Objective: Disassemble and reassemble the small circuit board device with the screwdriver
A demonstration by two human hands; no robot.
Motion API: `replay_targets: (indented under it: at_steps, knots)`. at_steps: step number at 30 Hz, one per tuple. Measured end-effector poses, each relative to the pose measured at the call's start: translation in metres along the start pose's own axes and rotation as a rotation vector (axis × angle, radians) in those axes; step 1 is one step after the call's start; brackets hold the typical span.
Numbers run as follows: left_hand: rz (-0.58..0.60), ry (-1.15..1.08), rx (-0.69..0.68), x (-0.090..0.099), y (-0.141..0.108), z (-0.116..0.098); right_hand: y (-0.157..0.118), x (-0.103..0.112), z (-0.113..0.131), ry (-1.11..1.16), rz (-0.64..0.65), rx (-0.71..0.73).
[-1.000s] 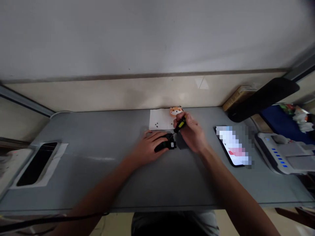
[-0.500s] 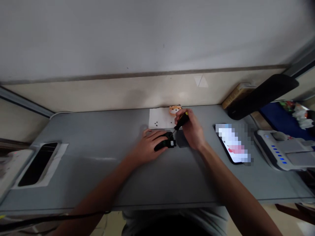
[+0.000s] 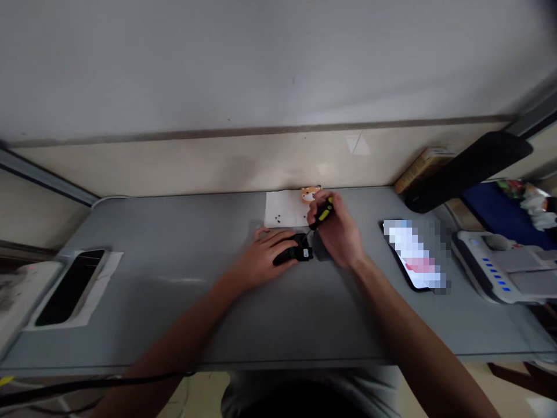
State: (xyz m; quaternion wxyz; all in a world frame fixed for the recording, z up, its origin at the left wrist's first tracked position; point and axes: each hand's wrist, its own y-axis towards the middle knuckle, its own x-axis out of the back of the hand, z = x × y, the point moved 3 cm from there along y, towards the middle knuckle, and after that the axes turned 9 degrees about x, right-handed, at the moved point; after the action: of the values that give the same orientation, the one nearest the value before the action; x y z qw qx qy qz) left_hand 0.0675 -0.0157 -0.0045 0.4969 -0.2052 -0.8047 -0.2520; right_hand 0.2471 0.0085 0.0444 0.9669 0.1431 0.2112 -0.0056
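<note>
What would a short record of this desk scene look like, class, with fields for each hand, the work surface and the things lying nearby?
left hand: rests flat on the small black device, steadying it on the desk
right hand: gripping the black-and-yellow screwdriver, tip angled down toward the device
surface: grey desk top
behind the device: white paper sheet with tiny black screws; orange animal figure
right side: lit smartphone, screen blurred
left side: dark smartphone on white paper
</note>
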Motion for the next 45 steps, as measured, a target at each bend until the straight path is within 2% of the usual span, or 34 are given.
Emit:
replay_targets:
  at_steps: [2,6,11,16,20,23,27,30,32,35,37,41,45]
  knots:
    - [-0.003,0.01,-0.007,-0.001,0.0,0.001,-0.001,0.002,0.003,0.0,-0.008,0.0]
    - [-0.001,0.019,-0.014,0.001,-0.001,0.0,-0.002,0.008,-0.001,-0.026,0.057,-0.006]
    - [0.011,0.002,-0.007,0.003,0.0,0.0,0.0,0.007,-0.005,-0.037,0.073,0.081]
    - [0.022,-0.006,0.016,-0.002,0.0,0.004,-0.001,0.002,-0.001,0.016,0.07,-0.01]
    - [0.03,-0.005,0.02,-0.001,0.0,0.004,-0.001,0.008,0.0,0.01,0.103,-0.004]
    - [0.053,-0.002,0.016,0.001,0.0,0.002,0.0,0.014,0.0,-0.146,0.123,0.058]
    - [0.047,0.014,0.026,0.002,0.0,0.002,-0.002,0.016,0.005,-0.496,0.141,0.256]
    - [0.046,0.021,0.011,0.0,0.0,0.001,-0.003,0.016,0.006,-0.741,0.193,0.283]
    - [0.042,0.031,0.003,0.0,0.001,0.0,-0.002,0.02,0.008,-0.786,0.114,0.283]
    - [0.033,0.054,0.004,0.0,0.002,-0.003,0.001,0.029,0.011,-0.751,-0.088,0.327]
    - [0.028,0.064,-0.008,0.001,0.001,-0.005,0.004,0.035,0.012,-0.789,-0.162,0.345]
    - [0.003,0.066,-0.04,0.003,-0.001,-0.006,0.008,0.045,0.008,-0.933,-0.17,0.306]
    - [-0.089,0.038,0.023,0.005,-0.002,-0.003,0.009,0.048,0.005,-0.977,-0.16,0.279]
